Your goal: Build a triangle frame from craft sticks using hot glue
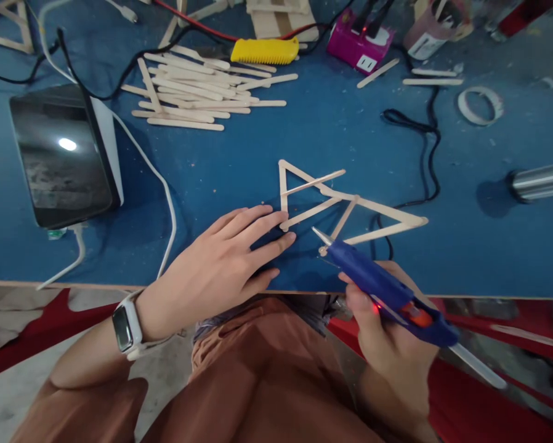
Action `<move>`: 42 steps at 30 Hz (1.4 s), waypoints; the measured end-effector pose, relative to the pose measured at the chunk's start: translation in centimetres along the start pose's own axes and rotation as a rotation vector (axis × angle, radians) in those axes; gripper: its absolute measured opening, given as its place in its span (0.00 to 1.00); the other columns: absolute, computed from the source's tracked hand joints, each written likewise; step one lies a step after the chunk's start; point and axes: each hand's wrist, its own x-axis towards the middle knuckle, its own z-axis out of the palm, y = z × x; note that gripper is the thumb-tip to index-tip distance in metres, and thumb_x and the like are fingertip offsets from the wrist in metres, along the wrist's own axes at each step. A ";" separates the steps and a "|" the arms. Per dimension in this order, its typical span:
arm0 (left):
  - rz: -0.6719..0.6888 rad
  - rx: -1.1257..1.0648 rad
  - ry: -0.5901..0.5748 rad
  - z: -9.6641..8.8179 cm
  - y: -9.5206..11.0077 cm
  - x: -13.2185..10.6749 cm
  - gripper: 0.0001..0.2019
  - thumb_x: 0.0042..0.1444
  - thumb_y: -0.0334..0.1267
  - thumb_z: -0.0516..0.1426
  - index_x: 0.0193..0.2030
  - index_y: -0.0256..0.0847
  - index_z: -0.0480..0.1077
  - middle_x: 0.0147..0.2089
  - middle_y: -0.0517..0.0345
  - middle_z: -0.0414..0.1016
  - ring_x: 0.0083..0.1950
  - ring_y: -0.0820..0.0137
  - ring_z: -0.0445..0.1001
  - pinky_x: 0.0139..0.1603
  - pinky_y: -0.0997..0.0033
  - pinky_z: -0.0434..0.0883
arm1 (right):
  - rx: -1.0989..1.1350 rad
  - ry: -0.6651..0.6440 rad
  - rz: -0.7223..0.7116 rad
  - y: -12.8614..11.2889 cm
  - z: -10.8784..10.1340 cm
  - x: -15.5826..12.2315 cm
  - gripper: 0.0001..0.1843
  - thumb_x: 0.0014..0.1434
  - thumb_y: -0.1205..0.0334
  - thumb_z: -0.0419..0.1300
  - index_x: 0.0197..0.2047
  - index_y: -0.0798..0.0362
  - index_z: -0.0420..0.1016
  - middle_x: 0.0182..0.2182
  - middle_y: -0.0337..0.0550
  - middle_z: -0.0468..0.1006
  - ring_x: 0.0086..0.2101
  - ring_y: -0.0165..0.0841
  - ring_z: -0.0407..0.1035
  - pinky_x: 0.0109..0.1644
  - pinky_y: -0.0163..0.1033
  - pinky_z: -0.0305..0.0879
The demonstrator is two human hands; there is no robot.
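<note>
Sticks joined into a flat frame are laid on the blue counter, near its front edge. The frame's lower left stick end is touched by the fingertips of the left hand, which is spread flat and holds nothing. A blue glue gun is clamped in the right hand, with its nozzle held just beside the frame's lower edge. The two hands are apart. The gun's handle is hidden inside the fist, and the right wrist is cut off by the lower picture edge. A black cable is partly covered by the frame. A metal cylinder is cut off at the right, and a pink box at the top. A white label is seen on the box, but its marks cannot be read. The face of the watch is dark, and only glare is shown on the tablet. A pile of loose sticks is seen well behind
</note>
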 end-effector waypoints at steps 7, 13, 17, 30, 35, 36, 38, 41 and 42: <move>0.003 -0.002 0.000 -0.1 0.1 0.1 0.20 0.88 0.37 0.58 0.79 0.34 0.78 0.85 0.32 0.77 0.86 0.37 0.78 0.80 0.26 0.86 | -0.016 -0.065 -0.031 -0.6 -0.2 2.6 0.14 0.86 0.46 0.68 0.49 0.45 0.83 0.37 0.33 0.85 0.34 0.29 0.81 0.41 0.35 0.79; -0.006 -0.001 -0.009 -0.2 0.2 0.1 0.19 0.87 0.38 0.59 0.77 0.35 0.79 0.85 0.33 0.78 0.87 0.38 0.78 0.81 0.27 0.86 | -0.057 -0.079 -0.068 -1.5 0.3 3.0 0.19 0.87 0.40 0.66 0.48 0.46 0.82 0.38 0.34 0.85 0.37 0.29 0.83 0.44 0.34 0.80; -0.014 -0.007 -0.025 -0.3 0.2 0.1 0.20 0.88 0.38 0.59 0.79 0.35 0.78 0.86 0.34 0.77 0.87 0.38 0.77 0.82 0.27 0.85 | -0.136 -0.093 -0.078 -1.9 0.4 3.5 0.20 0.89 0.41 0.64 0.48 0.45 0.81 0.36 0.33 0.86 0.34 0.28 0.82 0.41 0.32 0.78; -0.022 -0.013 -0.028 -0.2 0.3 0.2 0.21 0.88 0.39 0.57 0.80 0.36 0.78 0.86 0.35 0.78 0.88 0.39 0.78 0.83 0.28 0.84 | -0.251 -0.098 -0.107 -1.8 0.5 4.0 0.20 0.90 0.43 0.62 0.46 0.44 0.79 0.33 0.34 0.86 0.28 0.31 0.81 0.35 0.34 0.77; -0.014 -0.008 -0.028 -0.2 0.2 0.2 0.21 0.88 0.39 0.57 0.79 0.36 0.77 0.86 0.35 0.78 0.87 0.39 0.78 0.82 0.27 0.84 | -0.229 -0.107 -0.072 -2.0 0.4 4.2 0.21 0.89 0.41 0.63 0.45 0.45 0.80 0.32 0.36 0.87 0.27 0.33 0.80 0.33 0.36 0.76; -0.014 -0.006 -0.029 -0.2 0.2 0.2 0.20 0.88 0.39 0.58 0.79 0.36 0.77 0.86 0.34 0.78 0.87 0.39 0.78 0.82 0.27 0.84 | -0.228 -0.110 -0.074 -2.0 0.4 4.3 0.21 0.89 0.42 0.64 0.45 0.45 0.80 0.32 0.35 0.87 0.26 0.33 0.80 0.33 0.36 0.76; -0.014 0.000 -0.032 -0.2 0.3 0.2 0.20 0.88 0.39 0.58 0.79 0.36 0.77 0.86 0.34 0.78 0.87 0.38 0.78 0.82 0.27 0.85 | -0.228 -0.115 -0.086 -2.0 0.4 4.3 0.21 0.89 0.42 0.64 0.44 0.45 0.79 0.31 0.35 0.86 0.26 0.33 0.78 0.33 0.36 0.75; -0.013 0.003 -0.030 -0.3 0.3 0.2 0.20 0.88 0.39 0.57 0.79 0.36 0.78 0.86 0.34 0.77 0.87 0.37 0.78 0.81 0.25 0.85 | -0.213 -0.109 -0.103 -1.9 0.5 4.4 0.21 0.88 0.42 0.64 0.44 0.46 0.79 0.32 0.35 0.87 0.26 0.33 0.79 0.33 0.37 0.75; -0.013 0.001 -0.032 -0.3 0.3 0.2 0.20 0.88 0.39 0.57 0.79 0.36 0.78 0.86 0.34 0.77 0.87 0.37 0.78 0.81 0.25 0.85 | -0.209 -0.102 -0.106 -1.9 0.5 4.4 0.21 0.88 0.41 0.65 0.44 0.46 0.79 0.32 0.35 0.87 0.27 0.34 0.80 0.33 0.37 0.75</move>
